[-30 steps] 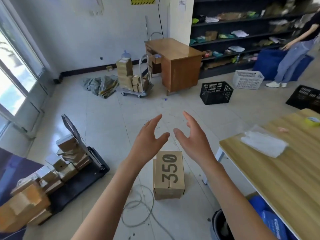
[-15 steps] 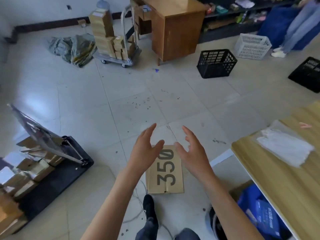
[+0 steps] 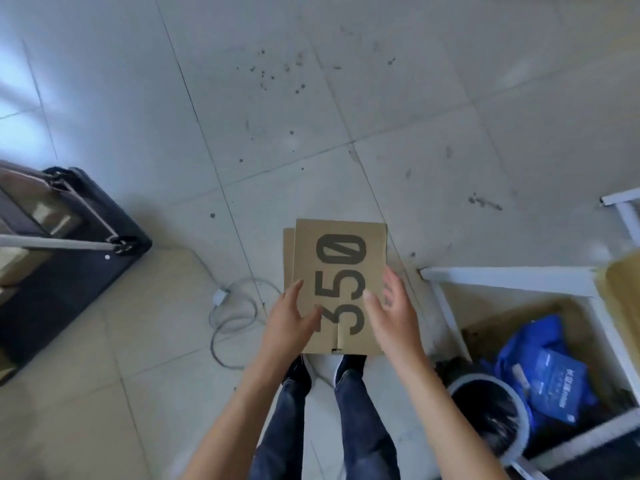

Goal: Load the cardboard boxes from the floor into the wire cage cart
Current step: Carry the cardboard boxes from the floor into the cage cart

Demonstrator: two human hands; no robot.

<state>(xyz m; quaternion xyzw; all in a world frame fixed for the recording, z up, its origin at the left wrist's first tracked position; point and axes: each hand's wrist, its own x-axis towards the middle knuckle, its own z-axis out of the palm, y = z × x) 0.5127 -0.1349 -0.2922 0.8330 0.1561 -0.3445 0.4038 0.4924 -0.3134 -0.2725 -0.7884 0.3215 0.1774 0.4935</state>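
A brown cardboard box [image 3: 341,258] printed "350" lies flat on the tiled floor, just ahead of my shoes. My left hand [image 3: 289,323] is at its near left edge, fingers straight along the side and thumb over the lid. My right hand [image 3: 389,315] is at the near right edge, thumb over the lid and fingers spread past the side. Both hands are open; the frame does not show whether they touch the box. The black cart [image 3: 74,233] stands at the left with brown boxes on it, only partly in view.
A white cable [image 3: 232,317] loops on the floor left of the box. A white table frame [image 3: 505,275] stands to the right, with a dark bucket [image 3: 491,414] and blue bags [image 3: 550,362] beneath it. My shoes [image 3: 349,367] are right behind the box.
My head has tipped down and I have moved closer to the box. Both hands have dropped from above the box to its near edges.
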